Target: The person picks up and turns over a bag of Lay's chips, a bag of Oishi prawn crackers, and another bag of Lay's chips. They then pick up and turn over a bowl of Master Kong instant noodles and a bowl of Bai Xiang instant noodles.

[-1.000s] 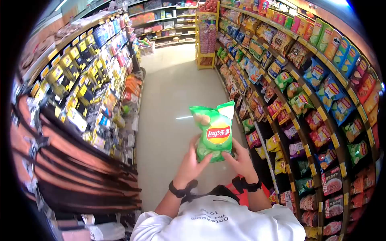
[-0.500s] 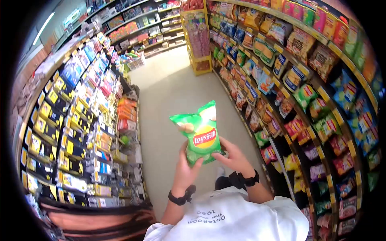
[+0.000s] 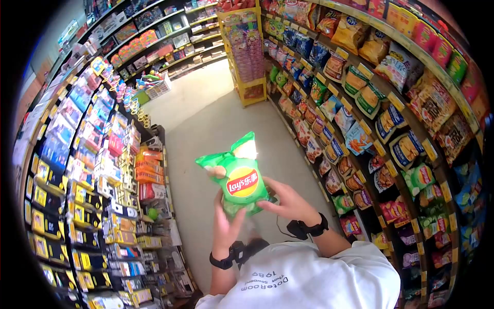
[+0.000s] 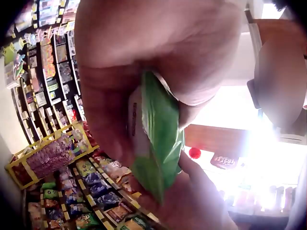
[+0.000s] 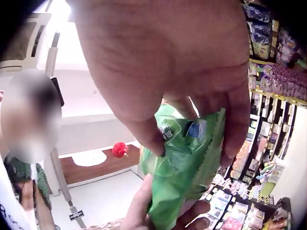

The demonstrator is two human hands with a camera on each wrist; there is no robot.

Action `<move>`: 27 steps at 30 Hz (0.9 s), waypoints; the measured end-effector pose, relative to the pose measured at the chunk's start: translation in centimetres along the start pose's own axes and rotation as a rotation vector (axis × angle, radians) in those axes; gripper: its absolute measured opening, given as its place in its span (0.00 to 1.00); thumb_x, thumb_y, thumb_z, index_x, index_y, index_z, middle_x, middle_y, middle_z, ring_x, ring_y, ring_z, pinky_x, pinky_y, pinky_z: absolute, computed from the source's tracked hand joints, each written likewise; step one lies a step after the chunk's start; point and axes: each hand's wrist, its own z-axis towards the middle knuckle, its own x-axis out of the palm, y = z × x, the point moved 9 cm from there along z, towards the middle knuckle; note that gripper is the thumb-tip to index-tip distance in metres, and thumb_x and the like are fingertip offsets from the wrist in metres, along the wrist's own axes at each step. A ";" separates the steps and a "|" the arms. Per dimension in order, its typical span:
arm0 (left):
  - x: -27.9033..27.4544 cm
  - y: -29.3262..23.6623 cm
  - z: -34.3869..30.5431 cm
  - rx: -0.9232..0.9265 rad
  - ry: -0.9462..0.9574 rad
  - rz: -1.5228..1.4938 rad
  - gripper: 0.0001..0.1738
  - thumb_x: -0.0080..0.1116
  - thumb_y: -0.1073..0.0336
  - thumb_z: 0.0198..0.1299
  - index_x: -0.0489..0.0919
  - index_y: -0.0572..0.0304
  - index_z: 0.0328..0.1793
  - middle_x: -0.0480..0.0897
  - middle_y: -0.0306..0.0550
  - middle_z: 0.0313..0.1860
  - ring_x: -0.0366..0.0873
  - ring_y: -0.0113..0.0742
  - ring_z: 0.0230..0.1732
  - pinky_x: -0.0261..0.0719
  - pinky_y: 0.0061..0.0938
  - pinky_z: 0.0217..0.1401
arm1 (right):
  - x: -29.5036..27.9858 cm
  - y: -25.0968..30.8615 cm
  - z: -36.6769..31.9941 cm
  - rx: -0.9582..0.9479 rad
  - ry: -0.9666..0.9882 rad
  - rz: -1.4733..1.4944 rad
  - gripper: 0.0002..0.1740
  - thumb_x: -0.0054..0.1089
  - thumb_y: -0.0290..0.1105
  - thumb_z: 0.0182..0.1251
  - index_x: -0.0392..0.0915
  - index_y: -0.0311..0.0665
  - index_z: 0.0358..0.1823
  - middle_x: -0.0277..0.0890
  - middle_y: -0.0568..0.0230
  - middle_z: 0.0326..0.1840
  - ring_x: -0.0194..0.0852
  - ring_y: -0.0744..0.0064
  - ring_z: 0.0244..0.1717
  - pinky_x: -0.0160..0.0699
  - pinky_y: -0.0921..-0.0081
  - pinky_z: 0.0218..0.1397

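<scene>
Left hand (image 3: 225,229) and right hand (image 3: 291,204) grip the green bag (image 3: 243,181) along its lower sides, fingers curled; light, even pressure seems wise.

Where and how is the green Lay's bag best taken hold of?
Probably by its lower side edges, from both sides, thumbs on the front, as the left hand and right hand grip the bag here. Its middle is puffed out and its top corners flare free, so light pressure low down should support it without crushing.
</scene>
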 end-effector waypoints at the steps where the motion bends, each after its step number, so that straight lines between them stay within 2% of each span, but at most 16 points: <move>1: -0.5 1.1 2.7 0.002 0.023 -0.011 0.46 0.67 0.62 0.66 0.53 0.70 0.81 0.66 0.57 0.75 0.66 0.44 0.75 0.66 0.39 0.76 | -0.4 -1.3 2.3 0.022 -0.024 -0.020 0.38 0.69 0.34 0.68 0.63 0.34 0.76 0.78 0.51 0.64 0.80 0.62 0.59 0.79 0.65 0.62; 4: -2.1 2.7 11.0 0.025 0.120 0.158 0.44 0.67 0.62 0.66 0.55 0.69 0.81 0.67 0.59 0.75 0.66 0.46 0.75 0.66 0.39 0.76 | -1.7 -4.1 9.0 0.005 -0.136 0.054 0.39 0.69 0.34 0.68 0.63 0.33 0.77 0.78 0.50 0.65 0.80 0.62 0.60 0.79 0.64 0.62; 7: -3.6 2.4 19.6 0.035 0.185 0.088 0.44 0.68 0.61 0.65 0.56 0.67 0.80 0.70 0.61 0.74 0.69 0.47 0.74 0.68 0.39 0.74 | -3.5 -4.3 16.2 0.018 -0.197 0.005 0.38 0.70 0.35 0.68 0.64 0.29 0.75 0.80 0.49 0.61 0.81 0.62 0.58 0.79 0.65 0.61; 10: -4.8 4.0 27.6 0.140 0.201 0.070 0.44 0.68 0.60 0.64 0.57 0.67 0.80 0.72 0.62 0.72 0.73 0.49 0.71 0.72 0.39 0.71 | -6.1 -3.0 22.6 -0.002 -0.245 -0.118 0.37 0.70 0.34 0.68 0.64 0.29 0.74 0.81 0.49 0.59 0.82 0.63 0.56 0.79 0.66 0.60; 11: -4.8 4.9 30.1 0.123 0.239 0.076 0.44 0.69 0.60 0.64 0.58 0.66 0.80 0.72 0.62 0.72 0.74 0.49 0.71 0.72 0.39 0.70 | -7.1 -3.5 24.5 0.017 -0.279 -0.141 0.37 0.70 0.34 0.67 0.64 0.29 0.74 0.81 0.50 0.58 0.82 0.63 0.55 0.80 0.67 0.59; 14: -4.2 5.1 37.1 0.037 0.360 0.122 0.42 0.69 0.60 0.64 0.61 0.63 0.79 0.71 0.60 0.72 0.73 0.51 0.71 0.74 0.38 0.68 | -9.4 -5.7 29.1 0.042 -0.389 -0.141 0.38 0.70 0.33 0.67 0.64 0.28 0.74 0.82 0.52 0.56 0.82 0.66 0.52 0.80 0.69 0.56; 17: -3.4 8.5 43.1 0.155 0.410 0.186 0.42 0.66 0.63 0.68 0.56 0.67 0.81 0.66 0.59 0.74 0.70 0.46 0.72 0.73 0.39 0.71 | -11.7 -10.1 33.5 0.112 -0.479 -0.094 0.38 0.70 0.33 0.67 0.64 0.28 0.75 0.82 0.53 0.56 0.83 0.67 0.52 0.80 0.69 0.56; 18: -3.2 9.7 44.9 0.190 0.407 0.192 0.42 0.65 0.67 0.67 0.55 0.67 0.81 0.65 0.59 0.76 0.69 0.45 0.73 0.73 0.40 0.72 | -12.5 -11.8 35.1 0.183 -0.455 -0.094 0.38 0.70 0.33 0.68 0.64 0.29 0.75 0.82 0.52 0.58 0.82 0.68 0.53 0.80 0.69 0.57; 21: -3.0 14.1 50.7 0.049 0.340 0.028 0.42 0.65 0.69 0.67 0.54 0.67 0.82 0.65 0.60 0.76 0.69 0.45 0.72 0.73 0.38 0.72 | -15.0 -15.3 41.1 0.134 -0.446 -0.119 0.39 0.70 0.36 0.67 0.64 0.32 0.76 0.82 0.49 0.58 0.82 0.66 0.53 0.80 0.69 0.56; 22: -2.8 14.9 53.2 0.100 0.290 0.005 0.43 0.67 0.67 0.66 0.55 0.64 0.81 0.70 0.60 0.72 0.73 0.47 0.69 0.75 0.38 0.68 | -16.2 -16.3 43.0 0.144 -0.456 -0.155 0.36 0.70 0.34 0.68 0.66 0.30 0.74 0.81 0.51 0.61 0.81 0.66 0.56 0.79 0.69 0.59; 25: -1.9 16.8 60.1 -0.084 0.389 0.085 0.43 0.66 0.68 0.66 0.55 0.64 0.81 0.70 0.60 0.72 0.74 0.48 0.69 0.74 0.38 0.70 | -19.7 -19.3 49.2 0.174 -0.458 -0.069 0.37 0.70 0.35 0.68 0.65 0.31 0.75 0.81 0.52 0.61 0.81 0.66 0.58 0.79 0.69 0.60; 27: -1.4 18.1 65.6 -0.049 0.392 0.087 0.42 0.66 0.70 0.65 0.55 0.64 0.81 0.71 0.60 0.71 0.76 0.47 0.67 0.75 0.37 0.68 | -22.5 -21.2 53.5 0.211 -0.444 -0.060 0.37 0.69 0.37 0.69 0.65 0.32 0.75 0.81 0.51 0.61 0.82 0.64 0.56 0.79 0.68 0.59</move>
